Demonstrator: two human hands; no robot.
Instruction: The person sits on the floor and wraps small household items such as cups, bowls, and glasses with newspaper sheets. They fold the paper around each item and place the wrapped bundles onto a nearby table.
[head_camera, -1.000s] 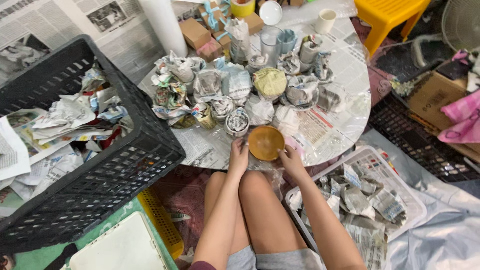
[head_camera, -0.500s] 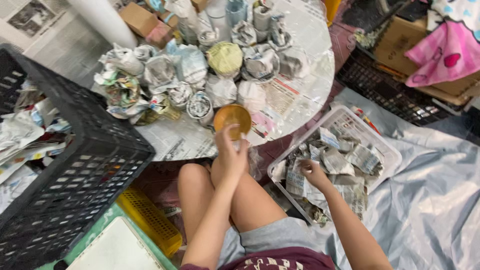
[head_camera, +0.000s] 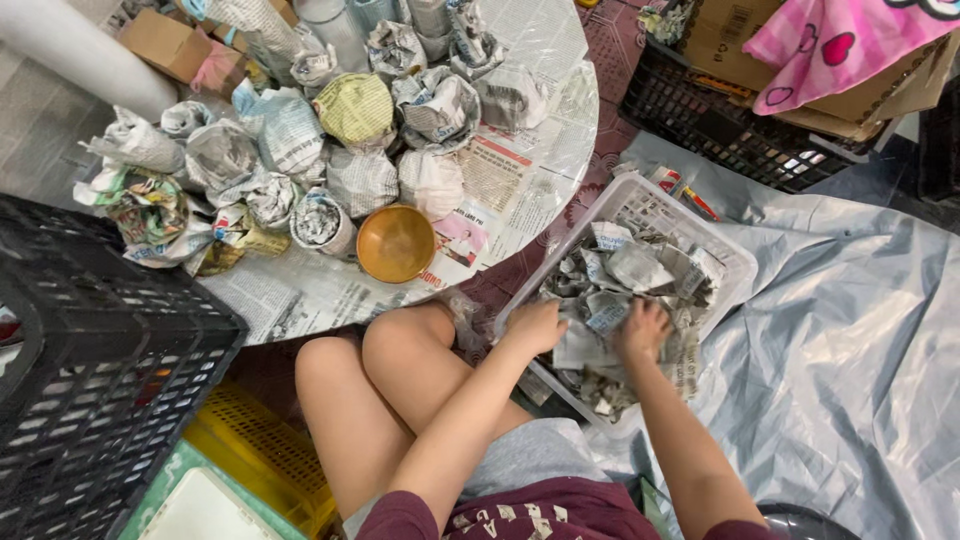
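Newspaper scraps (head_camera: 640, 270) in white basket (head_camera: 640, 195) hide fingertips; left hand (head_camera: 535, 325) & right hand (head_camera: 642, 330) grip unclear.

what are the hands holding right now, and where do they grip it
Both hands, left and right, rest on crumpled newspaper pieces in the white basket; a closed grip cannot be told.

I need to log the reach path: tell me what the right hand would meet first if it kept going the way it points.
The right hand points up-frame into the white basket; it would likely meet the crumpled newspaper pieces just ahead of its fingers first, though depth is unclear.
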